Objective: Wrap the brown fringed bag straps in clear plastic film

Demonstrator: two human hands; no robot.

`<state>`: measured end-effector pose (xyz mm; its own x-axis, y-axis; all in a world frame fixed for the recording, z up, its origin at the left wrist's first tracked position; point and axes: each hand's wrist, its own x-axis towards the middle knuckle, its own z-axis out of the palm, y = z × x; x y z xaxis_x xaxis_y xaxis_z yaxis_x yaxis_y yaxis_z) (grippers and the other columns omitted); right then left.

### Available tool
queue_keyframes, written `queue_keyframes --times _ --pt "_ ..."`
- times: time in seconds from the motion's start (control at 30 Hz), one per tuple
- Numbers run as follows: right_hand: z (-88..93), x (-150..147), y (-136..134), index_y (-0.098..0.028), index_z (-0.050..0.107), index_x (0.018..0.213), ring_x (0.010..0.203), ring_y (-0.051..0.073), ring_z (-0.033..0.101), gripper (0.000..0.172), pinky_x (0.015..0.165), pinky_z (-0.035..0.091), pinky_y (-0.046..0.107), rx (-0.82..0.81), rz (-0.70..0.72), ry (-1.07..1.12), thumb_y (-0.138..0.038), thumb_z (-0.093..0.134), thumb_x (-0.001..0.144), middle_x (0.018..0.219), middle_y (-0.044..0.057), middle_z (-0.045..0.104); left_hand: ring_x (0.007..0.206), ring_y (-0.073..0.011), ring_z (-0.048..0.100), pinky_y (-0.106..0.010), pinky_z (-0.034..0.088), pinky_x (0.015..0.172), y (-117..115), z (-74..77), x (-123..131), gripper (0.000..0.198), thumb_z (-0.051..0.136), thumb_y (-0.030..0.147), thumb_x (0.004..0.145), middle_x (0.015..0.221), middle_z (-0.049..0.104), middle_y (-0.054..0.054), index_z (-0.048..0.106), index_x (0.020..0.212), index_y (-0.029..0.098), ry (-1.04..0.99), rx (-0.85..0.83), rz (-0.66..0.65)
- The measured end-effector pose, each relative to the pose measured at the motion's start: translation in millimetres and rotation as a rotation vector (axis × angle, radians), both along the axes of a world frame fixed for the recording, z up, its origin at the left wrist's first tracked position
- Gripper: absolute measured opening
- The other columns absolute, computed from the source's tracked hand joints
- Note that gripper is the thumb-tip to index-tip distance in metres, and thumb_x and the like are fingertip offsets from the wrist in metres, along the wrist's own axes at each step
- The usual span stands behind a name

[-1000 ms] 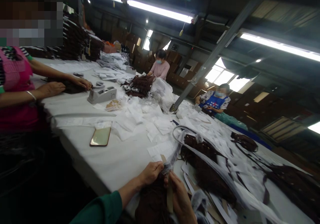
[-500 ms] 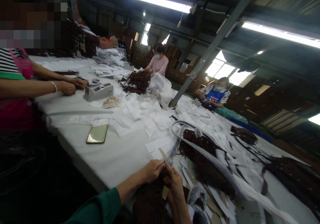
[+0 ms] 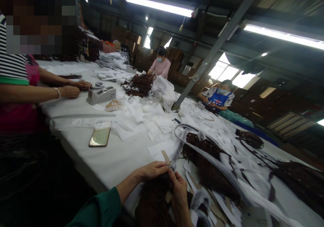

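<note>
Near the bottom middle of the head view, my left hand (image 3: 155, 170) and my right hand (image 3: 179, 185) meet with fingertips pinched together. Between them is the end of a strap wrapped in clear plastic (image 3: 174, 159); its exact end is hidden by my fingers. A tan paper strip (image 3: 166, 157) sticks up just beyond my fingertips. Under my hands lies a dark brown fringed bag (image 3: 152, 203), partly covered by my wrists. Another brown fringed bag (image 3: 212, 166) rests to the right, with a long plastic-wrapped strap (image 3: 215, 156) looping over it.
A phone (image 3: 99, 137) and a tape dispenser (image 3: 101, 95) lie on the white table (image 3: 121, 156). White paper and plastic sheets (image 3: 141, 119) cover its middle. A slanted metal post (image 3: 194, 78) rises there. Co-workers sit around, one person's arms (image 3: 60, 92) reaching in at left.
The view has shifted slightly, so the table and co-workers appear a little lower and farther right. My hands keep their pinch, with the right fingers slightly farther from the left ones.
</note>
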<state>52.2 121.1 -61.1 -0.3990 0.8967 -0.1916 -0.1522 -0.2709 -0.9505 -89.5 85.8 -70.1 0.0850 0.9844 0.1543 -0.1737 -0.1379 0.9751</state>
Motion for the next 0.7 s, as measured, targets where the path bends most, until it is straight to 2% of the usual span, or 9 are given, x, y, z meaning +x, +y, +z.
queue_keyframes --times 0.13,0.23,0.37,0.5,0.7 --pt "-10.0 3 5 -0.015 0.066 0.075 0.039 0.006 0.035 0.042 0.04 0.025 0.019 0.037 -0.033 -0.052 -0.051 0.08 0.059 0.045 -0.008 0.047 0.059 -0.011 0.041 -0.022 0.034 0.055 4 1.1 0 0.036 0.052 0.049 0.085 0.064 0.05 0.003 0.062 0.075 0.016 0.071 0.01 0.046" --pt "-14.6 5 8 -0.015 0.061 0.064 0.036 0.005 0.031 0.046 0.037 0.019 0.02 0.106 -0.056 -0.144 -0.059 0.076 0.061 0.041 -0.009 0.04 0.054 -0.0102 0.035 -0.023 0.028 0.052 6 1.2 4 0.037 0.052 0.045 0.084 0.055 0.041 0.005 0.056 0.061 0.016 0.132 0.01 0.136" --pt "-16.8 4 10 -0.015 0.061 0.059 0.036 0.007 0.035 0.051 0.037 0.023 0.022 0.173 -0.076 -0.25 -0.065 0.071 0.061 0.04 -0.006 0.044 0.055 -0.0103 0.034 -0.024 0.026 0.053 6 -0.3 10 0.038 0.049 0.042 0.084 0.053 0.038 0.005 0.048 0.055 0.017 0.176 0.008 0.256" --pt "-17.7 3 10 -0.015 0.064 0.063 0.039 0.008 0.04 0.05 0.04 0.029 0.022 0.175 -0.124 -0.273 -0.064 0.073 0.061 0.044 -0.005 0.05 0.055 -0.0101 0.033 -0.024 0.025 0.052 5 -2.5 16 0.039 0.047 0.042 0.084 0.054 0.036 0.005 0.045 0.055 0.017 0.176 -0.001 0.333" --pt "-16.3 5 8 -0.015 0.062 0.063 0.041 0.007 0.038 0.048 0.04 0.029 0.021 0.198 -0.127 -0.19 -0.061 0.074 0.061 0.044 -0.007 0.046 0.054 -0.0092 0.03 -0.024 0.023 0.051 8 -3.9 16 0.041 0.049 0.046 0.082 0.053 0.032 0.006 0.042 0.054 0.017 0.17 -0.028 0.277"
